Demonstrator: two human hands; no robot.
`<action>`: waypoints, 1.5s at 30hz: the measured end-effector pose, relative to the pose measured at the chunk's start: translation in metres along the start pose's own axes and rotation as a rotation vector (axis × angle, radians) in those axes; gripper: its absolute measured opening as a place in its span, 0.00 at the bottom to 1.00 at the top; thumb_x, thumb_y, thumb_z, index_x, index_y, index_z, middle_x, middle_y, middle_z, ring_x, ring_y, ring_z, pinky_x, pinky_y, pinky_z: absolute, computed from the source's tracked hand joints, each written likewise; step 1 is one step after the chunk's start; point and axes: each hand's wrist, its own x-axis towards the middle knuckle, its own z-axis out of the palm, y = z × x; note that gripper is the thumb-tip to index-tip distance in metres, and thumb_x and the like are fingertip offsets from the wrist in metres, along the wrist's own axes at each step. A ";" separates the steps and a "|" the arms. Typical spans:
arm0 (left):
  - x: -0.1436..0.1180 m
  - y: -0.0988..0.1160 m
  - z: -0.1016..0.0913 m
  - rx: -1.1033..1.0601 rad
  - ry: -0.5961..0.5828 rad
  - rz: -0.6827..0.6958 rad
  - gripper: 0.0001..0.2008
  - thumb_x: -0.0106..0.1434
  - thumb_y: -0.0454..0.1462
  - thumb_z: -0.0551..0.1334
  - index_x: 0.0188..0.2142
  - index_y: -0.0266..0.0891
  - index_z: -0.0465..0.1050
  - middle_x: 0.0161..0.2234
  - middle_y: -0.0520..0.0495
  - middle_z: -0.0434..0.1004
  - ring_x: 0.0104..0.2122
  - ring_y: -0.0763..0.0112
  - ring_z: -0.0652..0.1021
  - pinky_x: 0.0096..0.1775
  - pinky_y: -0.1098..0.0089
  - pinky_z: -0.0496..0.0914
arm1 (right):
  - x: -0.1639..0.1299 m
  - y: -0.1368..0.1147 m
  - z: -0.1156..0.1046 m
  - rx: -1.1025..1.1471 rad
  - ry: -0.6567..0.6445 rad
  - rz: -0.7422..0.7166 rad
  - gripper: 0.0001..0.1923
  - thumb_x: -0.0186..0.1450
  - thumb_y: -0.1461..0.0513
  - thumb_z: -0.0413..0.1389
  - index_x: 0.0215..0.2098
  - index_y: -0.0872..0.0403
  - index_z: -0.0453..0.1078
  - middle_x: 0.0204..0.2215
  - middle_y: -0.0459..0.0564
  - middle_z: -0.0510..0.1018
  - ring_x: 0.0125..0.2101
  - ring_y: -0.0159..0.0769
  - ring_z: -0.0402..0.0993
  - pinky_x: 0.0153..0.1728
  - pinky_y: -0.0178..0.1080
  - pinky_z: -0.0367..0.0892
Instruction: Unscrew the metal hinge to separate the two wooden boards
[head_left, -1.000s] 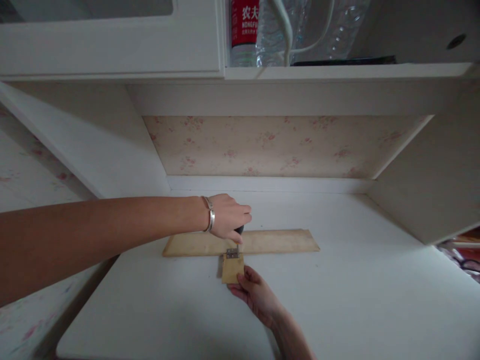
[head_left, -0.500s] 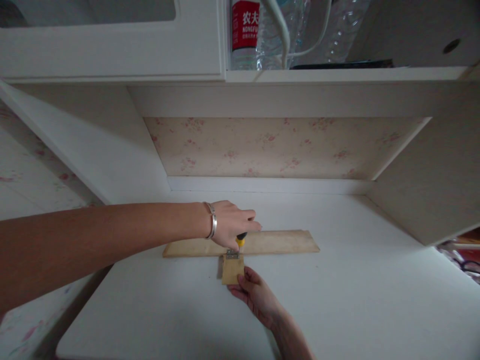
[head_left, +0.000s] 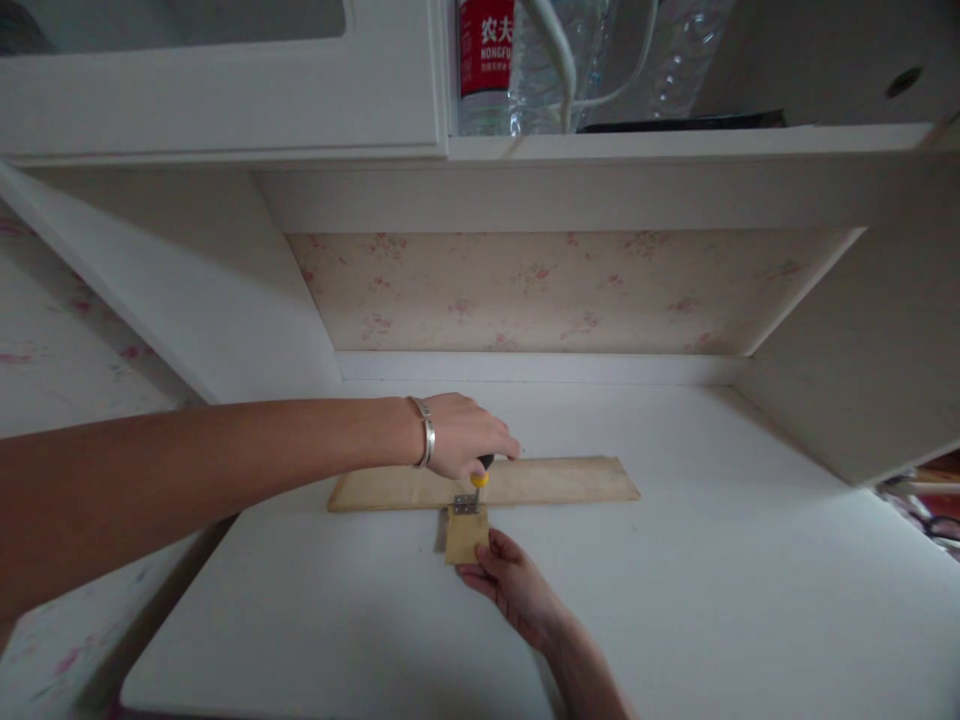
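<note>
Long pale wooden board (head_left: 559, 482) lay across a broad white tabletop (head_left: 712, 590), at 6 o'clock from the middle of the view, its surface partly covered by the left hand (head_left: 461, 435). The left forearm (head_left: 262, 442) came in from 9 o'clock and the right forearm (head_left: 585, 670) from 5 o'clock, both cut off by the edge of the view. Knuckles uppermost, the left hand hid much of its own grip: thumb and curled fingers pinched a black-and-yellow screwdriver (head_left: 479, 480), though how they closed round the handle could not be made out; one fingertip stuck out towards 3 o'clock. The right hand (head_left: 517, 590) pinched a small, tan, squarish wooden block (head_left: 466, 538) at its 4 o'clock corner, thumb on top and the other fingers mostly hidden beneath. Below the screwdriver's half-covered handle, its thin metal shaft ran down to a small silver-grey metal hinge (head_left: 466, 503); exactly where the tip touched was too small to tell. The hinge lay where the board's 6 o'clock edge met the block's 12 o'clock edge.
</note>
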 end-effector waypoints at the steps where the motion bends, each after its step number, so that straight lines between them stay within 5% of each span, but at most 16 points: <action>1: 0.001 -0.001 0.000 0.007 0.004 -0.027 0.18 0.58 0.45 0.57 0.49 0.52 0.64 0.40 0.49 0.74 0.35 0.64 0.75 0.31 0.68 0.63 | 0.000 0.000 0.000 -0.001 -0.002 0.002 0.18 0.58 0.55 0.59 0.43 0.55 0.66 0.40 0.51 0.74 0.36 0.33 0.72 0.44 0.40 0.65; 6: 0.001 -0.003 -0.003 0.023 0.007 -0.051 0.27 0.56 0.49 0.59 0.55 0.53 0.57 0.48 0.47 0.70 0.33 0.65 0.75 0.28 0.69 0.63 | 0.001 0.001 0.000 0.005 0.016 -0.006 0.18 0.57 0.55 0.59 0.42 0.55 0.67 0.40 0.50 0.74 0.36 0.32 0.72 0.43 0.39 0.65; 9: 0.000 -0.003 -0.005 0.008 -0.018 0.059 0.21 0.57 0.40 0.60 0.51 0.53 0.63 0.46 0.51 0.71 0.37 0.67 0.74 0.31 0.70 0.63 | 0.001 0.001 0.001 0.000 0.030 -0.002 0.18 0.57 0.55 0.59 0.42 0.54 0.67 0.40 0.51 0.74 0.36 0.32 0.73 0.43 0.38 0.66; 12: 0.000 -0.003 -0.004 0.008 -0.014 -0.018 0.16 0.59 0.45 0.56 0.47 0.51 0.67 0.38 0.49 0.75 0.36 0.65 0.74 0.32 0.69 0.63 | 0.001 0.001 0.000 -0.002 0.013 0.001 0.17 0.58 0.55 0.58 0.42 0.54 0.67 0.40 0.51 0.74 0.36 0.32 0.73 0.42 0.38 0.66; 15: -0.001 -0.003 -0.002 -0.003 0.019 -0.091 0.22 0.58 0.52 0.55 0.50 0.52 0.65 0.40 0.47 0.74 0.33 0.64 0.74 0.32 0.68 0.64 | 0.001 0.001 0.000 0.008 0.001 0.000 0.16 0.58 0.56 0.59 0.42 0.54 0.67 0.40 0.51 0.74 0.35 0.31 0.72 0.41 0.37 0.66; 19: -0.002 -0.003 -0.004 -0.028 0.003 0.049 0.19 0.56 0.41 0.60 0.48 0.52 0.66 0.46 0.51 0.70 0.36 0.68 0.74 0.34 0.70 0.64 | 0.001 0.000 0.000 0.002 0.009 0.008 0.17 0.58 0.56 0.58 0.42 0.55 0.66 0.40 0.51 0.74 0.35 0.32 0.72 0.42 0.38 0.66; 22: 0.000 -0.005 -0.002 -0.003 -0.017 -0.016 0.12 0.59 0.43 0.57 0.43 0.49 0.69 0.39 0.50 0.74 0.36 0.67 0.74 0.34 0.70 0.64 | 0.000 -0.001 0.000 -0.002 0.005 0.007 0.17 0.58 0.56 0.58 0.43 0.55 0.66 0.40 0.51 0.74 0.36 0.32 0.72 0.42 0.38 0.66; 26: 0.000 -0.008 0.002 0.020 0.026 -0.130 0.21 0.58 0.53 0.54 0.47 0.47 0.64 0.41 0.46 0.72 0.33 0.65 0.74 0.32 0.68 0.64 | 0.000 0.000 0.001 0.000 0.011 -0.009 0.17 0.58 0.56 0.59 0.42 0.55 0.67 0.40 0.51 0.74 0.36 0.32 0.72 0.41 0.37 0.66; 31: -0.003 -0.010 0.002 -0.009 -0.017 0.012 0.20 0.56 0.41 0.60 0.49 0.53 0.62 0.46 0.51 0.70 0.38 0.66 0.74 0.34 0.70 0.64 | 0.000 -0.002 0.002 -0.008 0.017 -0.003 0.18 0.56 0.54 0.60 0.41 0.55 0.67 0.39 0.51 0.74 0.35 0.32 0.72 0.40 0.37 0.66; 37: 0.000 -0.010 0.007 0.008 0.028 -0.125 0.24 0.59 0.52 0.53 0.53 0.48 0.58 0.45 0.44 0.70 0.33 0.64 0.75 0.31 0.67 0.64 | -0.001 -0.003 0.004 0.015 0.006 -0.018 0.16 0.56 0.55 0.60 0.40 0.55 0.68 0.38 0.50 0.75 0.35 0.32 0.72 0.42 0.38 0.65; 40: -0.003 -0.011 0.004 0.024 0.024 -0.030 0.25 0.56 0.46 0.59 0.53 0.52 0.57 0.53 0.48 0.63 0.35 0.67 0.75 0.30 0.70 0.63 | -0.001 -0.002 0.003 0.029 0.005 -0.017 0.15 0.57 0.56 0.59 0.40 0.55 0.67 0.38 0.50 0.75 0.35 0.31 0.72 0.41 0.37 0.65; 45: -0.005 -0.011 0.002 0.030 -0.006 -0.052 0.19 0.61 0.44 0.55 0.51 0.51 0.59 0.46 0.50 0.70 0.37 0.66 0.75 0.32 0.70 0.64 | -0.001 -0.001 0.001 0.000 0.006 0.003 0.15 0.59 0.57 0.58 0.42 0.56 0.67 0.39 0.51 0.75 0.35 0.31 0.72 0.41 0.37 0.65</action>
